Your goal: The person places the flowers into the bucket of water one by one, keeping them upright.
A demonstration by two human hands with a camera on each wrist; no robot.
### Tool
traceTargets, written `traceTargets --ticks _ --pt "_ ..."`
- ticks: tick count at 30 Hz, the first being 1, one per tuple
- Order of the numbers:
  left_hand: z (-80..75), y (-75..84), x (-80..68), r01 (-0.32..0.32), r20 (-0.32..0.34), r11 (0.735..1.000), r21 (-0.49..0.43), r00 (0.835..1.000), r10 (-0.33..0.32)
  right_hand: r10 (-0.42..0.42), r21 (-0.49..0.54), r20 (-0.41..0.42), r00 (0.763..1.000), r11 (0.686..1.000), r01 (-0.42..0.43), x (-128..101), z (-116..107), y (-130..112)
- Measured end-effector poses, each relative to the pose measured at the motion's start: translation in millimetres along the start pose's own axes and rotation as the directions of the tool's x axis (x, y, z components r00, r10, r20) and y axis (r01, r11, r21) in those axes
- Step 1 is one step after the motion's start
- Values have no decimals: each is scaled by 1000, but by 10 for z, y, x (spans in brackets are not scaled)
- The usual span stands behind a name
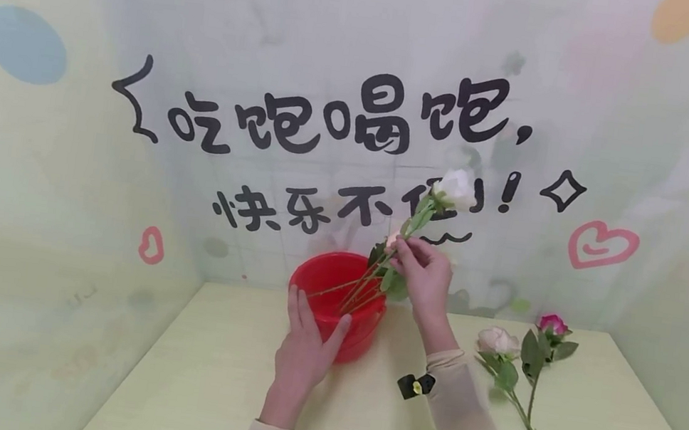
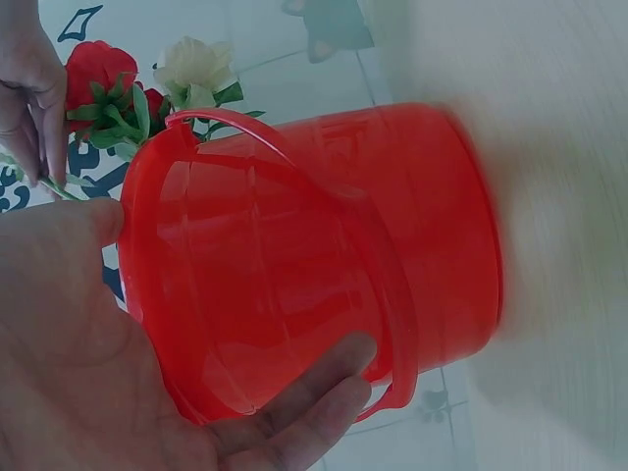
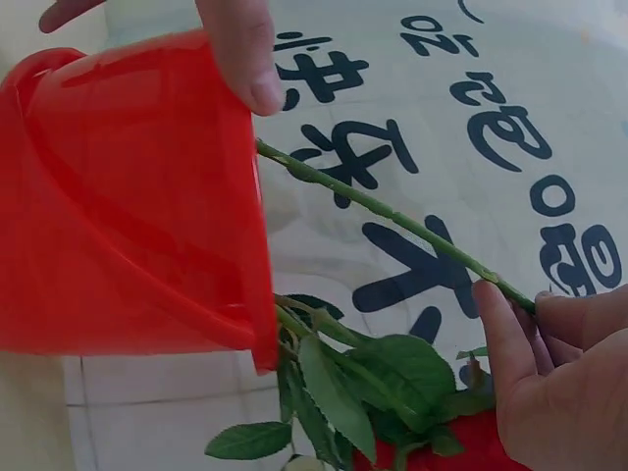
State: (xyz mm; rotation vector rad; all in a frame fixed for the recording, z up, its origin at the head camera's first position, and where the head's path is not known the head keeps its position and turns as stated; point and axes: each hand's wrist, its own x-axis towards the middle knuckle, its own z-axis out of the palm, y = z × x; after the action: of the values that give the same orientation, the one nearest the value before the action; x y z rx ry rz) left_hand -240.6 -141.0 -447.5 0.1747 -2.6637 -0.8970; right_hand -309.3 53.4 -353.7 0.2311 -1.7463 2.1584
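A red plastic bucket (image 1: 357, 342) stands on the table, flowers leaning out of its mouth. My left hand (image 1: 304, 353) rests on its near side with fingers spread; in the left wrist view those fingers (image 2: 304, 402) lie fairly straight along the wall and the thumb touches the rim. My right hand (image 1: 430, 279) pinches a green stem (image 3: 392, 216) between thumb and fingertips. This stem bears a white rose (image 1: 456, 188) and slants down into the bucket. Beside it, a red rose (image 2: 101, 74) and a cream rose (image 2: 191, 69) poke past the rim, with green leaves (image 3: 402, 378).
On the right of the table (image 1: 167, 394) lie a pale pink rose (image 1: 499, 341) and a magenta rose (image 1: 553, 324), their stems crossing. A printed backdrop (image 1: 278, 20) with black lettering rises behind the bucket. The bucket's red handle (image 2: 388, 285) hangs against its side.
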Motion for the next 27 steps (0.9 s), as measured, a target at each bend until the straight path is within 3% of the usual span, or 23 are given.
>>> traceTargets --ticks 8,14,27 --pt "10 -2 -15 -10 -10 1000 7 1000 10 93 -120 81 992 989 -83 -96 91 169" --pt "-10 14 -1 -26 -27 999 22 999 26 195 -201 123 973 965 -168 -137 160 247" --pt "-29 21 9 -19 -4 999 44 1000 19 296 -335 202 934 917 -218 -187 174 369"
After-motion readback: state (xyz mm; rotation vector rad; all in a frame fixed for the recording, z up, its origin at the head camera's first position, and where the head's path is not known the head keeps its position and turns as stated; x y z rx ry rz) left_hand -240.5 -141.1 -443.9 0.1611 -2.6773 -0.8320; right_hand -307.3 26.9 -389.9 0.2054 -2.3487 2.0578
